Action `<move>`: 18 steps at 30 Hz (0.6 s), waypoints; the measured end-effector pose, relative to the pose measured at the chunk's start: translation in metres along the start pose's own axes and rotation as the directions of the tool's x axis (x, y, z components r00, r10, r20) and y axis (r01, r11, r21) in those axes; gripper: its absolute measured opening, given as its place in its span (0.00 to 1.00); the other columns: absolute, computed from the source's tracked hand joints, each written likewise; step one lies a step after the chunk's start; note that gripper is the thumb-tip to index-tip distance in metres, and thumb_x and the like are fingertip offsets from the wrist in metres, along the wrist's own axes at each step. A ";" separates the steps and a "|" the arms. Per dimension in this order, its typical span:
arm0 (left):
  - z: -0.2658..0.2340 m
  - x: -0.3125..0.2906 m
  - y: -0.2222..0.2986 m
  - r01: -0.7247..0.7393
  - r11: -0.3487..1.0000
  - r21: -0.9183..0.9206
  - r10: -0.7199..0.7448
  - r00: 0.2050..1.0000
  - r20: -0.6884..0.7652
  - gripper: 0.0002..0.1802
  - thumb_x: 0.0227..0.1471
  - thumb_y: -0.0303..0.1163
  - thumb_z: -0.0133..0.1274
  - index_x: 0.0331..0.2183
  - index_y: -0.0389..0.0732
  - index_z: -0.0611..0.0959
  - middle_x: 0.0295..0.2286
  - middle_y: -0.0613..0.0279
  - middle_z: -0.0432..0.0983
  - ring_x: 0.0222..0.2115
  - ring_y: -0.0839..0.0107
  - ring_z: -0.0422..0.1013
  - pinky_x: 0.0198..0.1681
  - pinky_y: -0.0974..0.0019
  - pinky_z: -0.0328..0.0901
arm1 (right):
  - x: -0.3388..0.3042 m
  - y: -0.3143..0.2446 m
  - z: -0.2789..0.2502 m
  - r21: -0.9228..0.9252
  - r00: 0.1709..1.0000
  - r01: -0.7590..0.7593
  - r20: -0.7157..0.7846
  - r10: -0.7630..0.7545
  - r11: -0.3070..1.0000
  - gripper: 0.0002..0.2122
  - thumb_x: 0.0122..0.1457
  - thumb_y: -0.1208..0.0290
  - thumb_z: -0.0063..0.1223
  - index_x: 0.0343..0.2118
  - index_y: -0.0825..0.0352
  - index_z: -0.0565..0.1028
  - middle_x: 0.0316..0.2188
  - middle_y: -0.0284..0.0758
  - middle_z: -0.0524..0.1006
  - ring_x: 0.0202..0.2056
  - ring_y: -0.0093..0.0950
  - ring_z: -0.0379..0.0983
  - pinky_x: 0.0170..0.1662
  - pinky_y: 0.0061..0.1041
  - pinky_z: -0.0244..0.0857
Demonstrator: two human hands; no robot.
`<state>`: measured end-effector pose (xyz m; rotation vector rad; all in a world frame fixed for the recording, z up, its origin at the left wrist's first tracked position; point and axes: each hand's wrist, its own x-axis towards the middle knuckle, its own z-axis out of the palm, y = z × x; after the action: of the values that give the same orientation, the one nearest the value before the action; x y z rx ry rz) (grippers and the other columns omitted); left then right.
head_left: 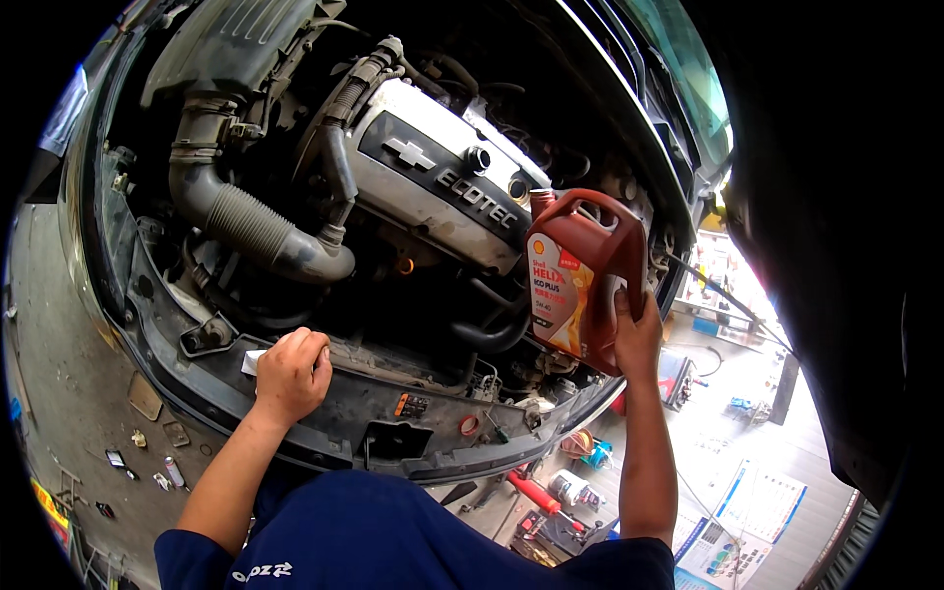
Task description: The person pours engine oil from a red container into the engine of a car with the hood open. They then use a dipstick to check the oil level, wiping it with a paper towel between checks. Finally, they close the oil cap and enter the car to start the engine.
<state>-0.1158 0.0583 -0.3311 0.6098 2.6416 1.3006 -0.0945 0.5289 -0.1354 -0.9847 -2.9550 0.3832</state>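
My right hand [637, 334] grips a dark red engine oil jug [560, 295] low on its handle side. The jug leans slightly left over the engine's right end, its neck close to the round oil filler opening [519, 190] in the silver and black engine cover [423, 167]. Whether the neck is capped I cannot tell. A black oil filler cap [478, 158] stands on the cover left of the opening. My left hand [292, 374] is closed above the car's front panel [344, 393]; a small white piece [252, 362] shows beside its fingers, and what they hold is hidden.
A ribbed air intake hose [246, 221] curves along the bay's left side. An orange-yellow dipstick ring [404, 265] shows below the cover. The raised hood [816, 246] is at right, with a thin prop rod [728, 295]. Tools and a red-handled jack [534, 492] lie beyond the bumper.
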 end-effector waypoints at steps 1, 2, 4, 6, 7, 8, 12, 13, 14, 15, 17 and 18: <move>0.000 0.000 0.000 0.001 1.000 -0.004 -0.001 1.000 -0.001 0.04 0.55 0.27 0.59 0.34 0.42 0.80 0.30 0.59 0.76 0.32 0.54 0.77 0.32 0.55 0.71 | 0.001 0.000 0.001 0.001 0.999 0.032 -0.029 -0.032 0.999 0.23 0.71 0.49 0.58 0.47 0.71 0.76 0.40 0.47 0.83 0.42 0.41 0.81 0.49 0.36 0.71; 0.000 0.000 -0.001 0.001 1.000 -0.004 -0.001 1.000 -0.001 0.04 0.54 0.27 0.59 0.34 0.42 0.80 0.30 0.59 0.76 0.32 0.54 0.77 0.32 0.55 0.71 | 0.002 0.002 0.002 0.000 0.996 0.064 -0.058 -0.064 0.998 0.24 0.70 0.49 0.59 0.45 0.71 0.76 0.38 0.48 0.83 0.40 0.42 0.82 0.46 0.38 0.72; 0.000 0.000 -0.002 0.002 1.000 -0.001 -0.002 1.000 -0.002 0.04 0.54 0.27 0.59 0.34 0.42 0.80 0.30 0.59 0.76 0.32 0.54 0.77 0.32 0.55 0.71 | 0.004 0.000 0.003 0.005 0.992 0.096 -0.084 -0.095 0.995 0.23 0.69 0.49 0.61 0.44 0.72 0.77 0.35 0.49 0.84 0.37 0.44 0.82 0.44 0.39 0.73; -0.001 0.000 -0.001 0.004 1.000 -0.005 -0.004 1.000 -0.004 0.04 0.54 0.26 0.59 0.34 0.42 0.80 0.30 0.59 0.76 0.32 0.54 0.77 0.33 0.55 0.71 | 0.005 -0.006 0.002 0.017 0.993 0.095 -0.078 -0.093 0.995 0.23 0.69 0.50 0.61 0.44 0.71 0.77 0.36 0.49 0.84 0.37 0.43 0.83 0.44 0.38 0.73; -0.001 -0.001 -0.001 0.005 1.000 -0.008 -0.005 1.000 -0.004 0.04 0.54 0.26 0.59 0.34 0.42 0.80 0.30 0.58 0.76 0.32 0.54 0.77 0.33 0.55 0.71 | 0.005 -0.007 0.002 0.022 0.993 0.096 -0.073 -0.094 0.995 0.23 0.69 0.50 0.62 0.44 0.71 0.77 0.36 0.48 0.84 0.37 0.42 0.83 0.44 0.38 0.73; -0.001 -0.001 -0.002 0.006 1.000 -0.008 -0.006 1.000 -0.004 0.04 0.54 0.26 0.58 0.34 0.42 0.80 0.30 0.59 0.76 0.32 0.54 0.77 0.33 0.55 0.71 | 0.006 -0.009 0.002 0.027 0.993 0.097 -0.069 -0.095 0.995 0.23 0.69 0.50 0.62 0.44 0.71 0.77 0.36 0.48 0.84 0.38 0.42 0.83 0.44 0.38 0.73; 0.000 0.000 -0.003 0.002 1.000 -0.018 -0.003 1.000 -0.008 0.04 0.54 0.26 0.58 0.34 0.41 0.80 0.30 0.59 0.76 0.32 0.54 0.77 0.33 0.55 0.72 | 0.007 -0.011 0.000 0.021 0.995 0.085 -0.054 -0.084 0.996 0.22 0.69 0.51 0.62 0.45 0.71 0.77 0.36 0.48 0.84 0.38 0.41 0.83 0.45 0.37 0.73; 0.000 0.000 -0.003 0.000 1.000 -0.020 -0.001 1.000 -0.010 0.04 0.54 0.26 0.58 0.34 0.41 0.80 0.30 0.59 0.76 0.32 0.54 0.77 0.33 0.55 0.72 | 0.007 -0.012 0.000 0.021 0.995 0.086 -0.053 -0.085 0.996 0.22 0.69 0.51 0.61 0.45 0.71 0.77 0.37 0.48 0.84 0.39 0.41 0.83 0.45 0.37 0.73; 0.000 0.000 -0.003 0.001 1.000 -0.020 -0.001 1.000 -0.012 0.04 0.54 0.26 0.58 0.34 0.41 0.80 0.30 0.59 0.76 0.32 0.54 0.77 0.33 0.55 0.72 | 0.007 -0.014 0.000 0.021 0.995 0.088 -0.052 -0.086 0.996 0.22 0.69 0.51 0.61 0.45 0.71 0.77 0.37 0.48 0.84 0.39 0.41 0.83 0.46 0.37 0.73; 0.000 0.000 -0.003 0.001 1.000 -0.019 -0.001 1.000 -0.014 0.04 0.54 0.26 0.58 0.34 0.41 0.80 0.30 0.59 0.76 0.32 0.54 0.77 0.32 0.55 0.72 | 0.006 -0.015 0.000 0.021 0.995 0.089 -0.052 -0.088 0.996 0.22 0.69 0.51 0.61 0.45 0.71 0.77 0.37 0.47 0.84 0.39 0.41 0.83 0.46 0.36 0.73; 0.000 0.000 -0.003 0.001 1.000 -0.020 -0.002 1.000 -0.016 0.04 0.54 0.26 0.59 0.34 0.41 0.80 0.29 0.59 0.76 0.32 0.54 0.77 0.32 0.55 0.72 | 0.006 -0.017 -0.001 0.005 0.995 0.082 -0.049 -0.082 0.997 0.22 0.70 0.51 0.61 0.46 0.71 0.77 0.38 0.47 0.84 0.40 0.40 0.83 0.47 0.36 0.73; 0.001 -0.001 -0.004 0.002 1.000 -0.020 -0.002 1.000 -0.016 0.04 0.54 0.26 0.59 0.34 0.41 0.80 0.29 0.59 0.76 0.32 0.54 0.77 0.32 0.55 0.72 | 0.005 -0.018 -0.001 -0.003 0.996 0.078 -0.047 -0.078 0.997 0.22 0.70 0.51 0.61 0.47 0.71 0.77 0.38 0.47 0.84 0.40 0.40 0.83 0.47 0.36 0.73</move>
<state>-0.1160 0.0564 -0.3350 0.5964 2.6378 1.3361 -0.1097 0.5182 -0.1301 -0.8620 -2.9402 0.3521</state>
